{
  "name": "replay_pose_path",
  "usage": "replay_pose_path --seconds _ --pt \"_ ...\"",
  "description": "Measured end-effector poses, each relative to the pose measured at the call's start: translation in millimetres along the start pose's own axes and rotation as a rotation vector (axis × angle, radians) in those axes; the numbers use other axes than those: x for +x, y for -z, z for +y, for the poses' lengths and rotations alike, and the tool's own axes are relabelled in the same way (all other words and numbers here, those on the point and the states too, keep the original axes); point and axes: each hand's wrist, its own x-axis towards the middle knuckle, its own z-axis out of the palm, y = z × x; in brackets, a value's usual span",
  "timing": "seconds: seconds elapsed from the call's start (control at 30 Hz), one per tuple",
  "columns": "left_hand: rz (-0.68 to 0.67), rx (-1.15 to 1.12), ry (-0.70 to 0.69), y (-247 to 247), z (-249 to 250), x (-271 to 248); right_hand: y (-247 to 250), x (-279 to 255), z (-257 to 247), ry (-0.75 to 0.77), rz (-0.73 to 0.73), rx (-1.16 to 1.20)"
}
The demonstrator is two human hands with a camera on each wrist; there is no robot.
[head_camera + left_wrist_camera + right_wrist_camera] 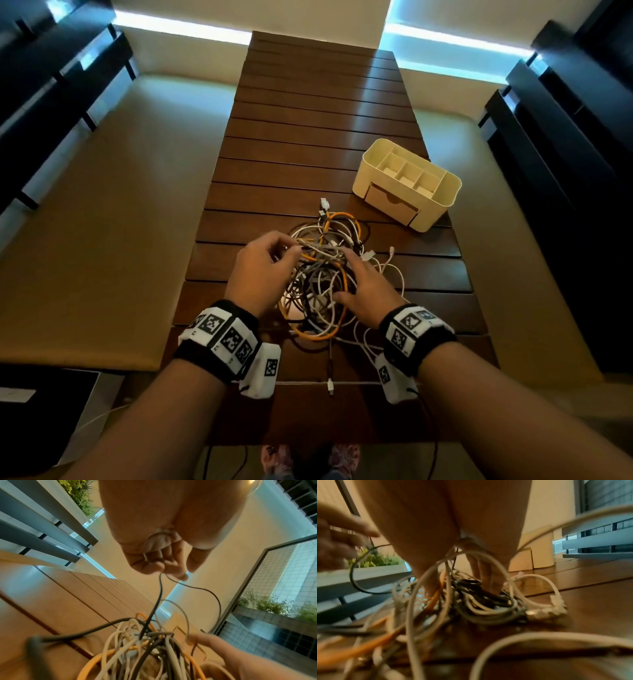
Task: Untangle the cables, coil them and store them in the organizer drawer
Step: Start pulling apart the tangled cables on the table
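Note:
A tangle of white, grey, black and orange cables (325,274) lies on the slatted wooden table (308,137). My left hand (263,267) hovers over the pile's left side and pinches a thin black cable (160,588) between thumb and fingers, lifting a loop of it. My right hand (363,284) lies flat on the right of the pile, fingers spread and pressing into the cables (471,601). The cream organizer (407,185) stands at the table's right edge behind the pile, its small drawer (390,204) closed.
White cable ends with plugs (330,385) trail toward the table's near edge. Low tan benches (85,222) flank the table on both sides. A white box (44,411) sits on the floor at the lower left.

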Motion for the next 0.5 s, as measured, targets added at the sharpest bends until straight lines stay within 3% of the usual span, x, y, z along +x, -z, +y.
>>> replay_pose_path --seconds 0.13,0.4,0.5 --pt "0.161 -0.045 0.027 3.3 -5.0 33.4 -5.0 1.0 16.7 0.096 0.084 -0.044" --pt "-0.241 0.377 0.020 -25.5 -24.5 119.9 39.4 -14.9 18.8 0.164 -0.203 0.074" --pt "-0.332 0.508 0.004 -37.5 -24.9 151.2 49.1 -25.4 30.4 0.124 -0.149 0.314"
